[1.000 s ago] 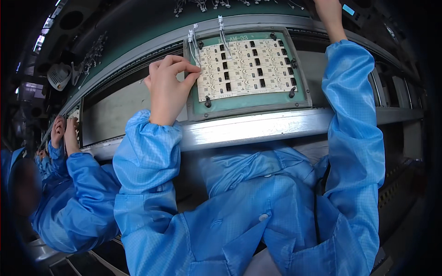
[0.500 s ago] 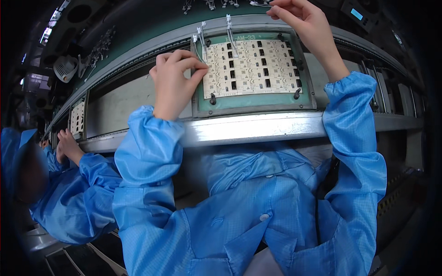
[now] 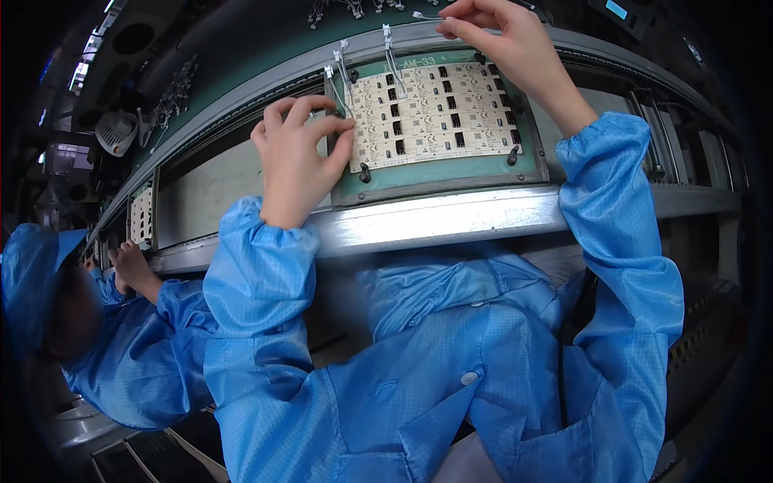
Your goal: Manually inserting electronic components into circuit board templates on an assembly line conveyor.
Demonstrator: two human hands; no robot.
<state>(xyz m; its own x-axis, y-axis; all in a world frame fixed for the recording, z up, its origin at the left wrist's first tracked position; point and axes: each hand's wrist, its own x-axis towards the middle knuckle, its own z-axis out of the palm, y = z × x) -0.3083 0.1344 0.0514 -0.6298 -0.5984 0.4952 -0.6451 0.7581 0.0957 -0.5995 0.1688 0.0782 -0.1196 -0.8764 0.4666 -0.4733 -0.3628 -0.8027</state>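
Observation:
A panel of white circuit boards [image 3: 427,145] with rows of black parts lies in a green fixture [image 3: 451,171]. My left hand [image 3: 299,157] is at the panel's left edge, thumb and forefinger pinched at the lower end of a thin wire lead [image 3: 338,94] with a white connector. More wire leads [image 3: 391,60] stand up at the panel's far edge, white connectors on top. Beyond the far rail, my right hand [image 3: 511,60] pinches another white-tipped wire lead [image 3: 427,17]; its fingers partly hide the wire. Black clips [image 3: 365,172] sit at the panel's corners.
A metal rail [image 3: 443,221] runs between me and the fixture. Bundles of wire leads [image 3: 350,8] lie on the green surface beyond. At far left stand a white device [image 3: 117,133] and another panel [image 3: 142,216], with a co-worker's hands [image 3: 133,266] beside it.
My right hand has come left and a little nearer with its wire lead. My left hand remains at the panel's left edge. The whole view has shifted slightly.

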